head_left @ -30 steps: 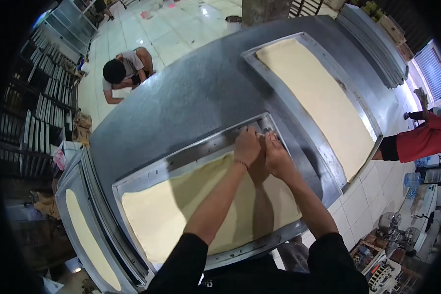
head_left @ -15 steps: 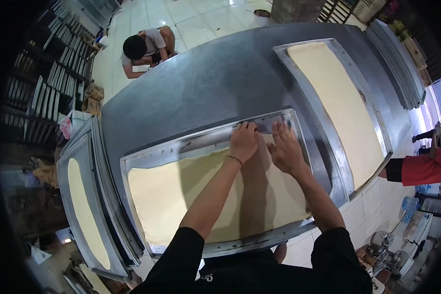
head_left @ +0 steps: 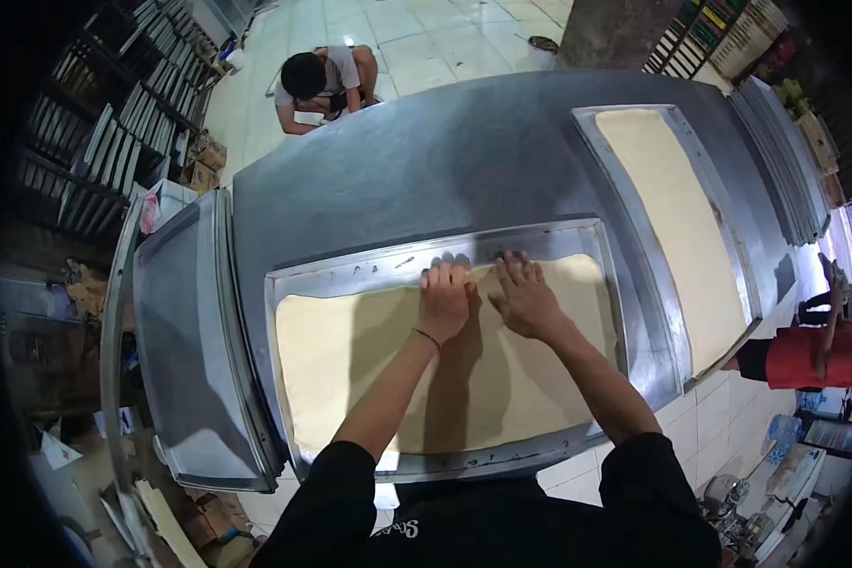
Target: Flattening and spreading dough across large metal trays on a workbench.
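A pale sheet of dough [head_left: 350, 369] lies in the shallow metal tray [head_left: 350, 257] in front of me. Both my hands rest on the dough's far edge, side by side near the middle. My left hand [head_left: 445, 295] has its fingers bent a little, fingertips at the edge; no object shows in it. My right hand [head_left: 524, 295] lies flatter, fingers slightly spread and pointing toward the tray's far wall. A strip of bare metal shows between that wall and the dough, wider on the left side.
To the right, a second tray [head_left: 717, 189] holds a long dough sheet [head_left: 667, 218]. A bare tray [head_left: 194, 350] tops a stack at left. Thin trays [head_left: 776, 161] stack at far right. A person [head_left: 327, 80] crouches beyond the grey table [head_left: 426, 142]; another wears red [head_left: 819, 355].
My hands have moved left along the dough's far edge, away from the tray's right corner. The dough-bearing tray has left the left stack, uncovering a bare one. My view has shifted.
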`<state>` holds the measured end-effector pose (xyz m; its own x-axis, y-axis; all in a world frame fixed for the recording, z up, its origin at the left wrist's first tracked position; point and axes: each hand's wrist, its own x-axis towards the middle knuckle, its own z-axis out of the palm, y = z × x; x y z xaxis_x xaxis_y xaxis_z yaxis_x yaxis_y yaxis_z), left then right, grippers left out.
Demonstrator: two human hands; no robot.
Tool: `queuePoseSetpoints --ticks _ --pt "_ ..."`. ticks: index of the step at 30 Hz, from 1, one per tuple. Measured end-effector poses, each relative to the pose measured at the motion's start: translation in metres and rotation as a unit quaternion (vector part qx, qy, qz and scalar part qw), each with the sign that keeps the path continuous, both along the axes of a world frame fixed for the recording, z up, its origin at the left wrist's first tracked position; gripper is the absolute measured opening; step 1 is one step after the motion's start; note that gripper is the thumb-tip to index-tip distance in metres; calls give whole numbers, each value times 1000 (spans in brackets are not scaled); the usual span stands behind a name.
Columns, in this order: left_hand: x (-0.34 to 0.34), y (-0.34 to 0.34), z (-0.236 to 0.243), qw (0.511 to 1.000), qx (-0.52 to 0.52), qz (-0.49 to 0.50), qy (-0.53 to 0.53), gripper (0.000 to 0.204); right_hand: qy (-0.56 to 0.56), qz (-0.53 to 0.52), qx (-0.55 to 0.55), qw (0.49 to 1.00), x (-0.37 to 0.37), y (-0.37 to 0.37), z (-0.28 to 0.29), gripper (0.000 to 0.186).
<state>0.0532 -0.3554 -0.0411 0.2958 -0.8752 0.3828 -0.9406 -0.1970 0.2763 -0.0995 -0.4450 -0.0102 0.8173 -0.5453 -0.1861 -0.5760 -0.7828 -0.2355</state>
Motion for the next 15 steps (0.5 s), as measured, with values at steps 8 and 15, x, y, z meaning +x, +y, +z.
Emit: queuePoseSetpoints --ticks 8,15 --pt "58 29 13 993 9 -94 69 15 -68 74 -68 993 47 34 -6 63" --pt "107 38 27 977 57 -145 146 14 -77 96 -55 991 79 46 3 64"
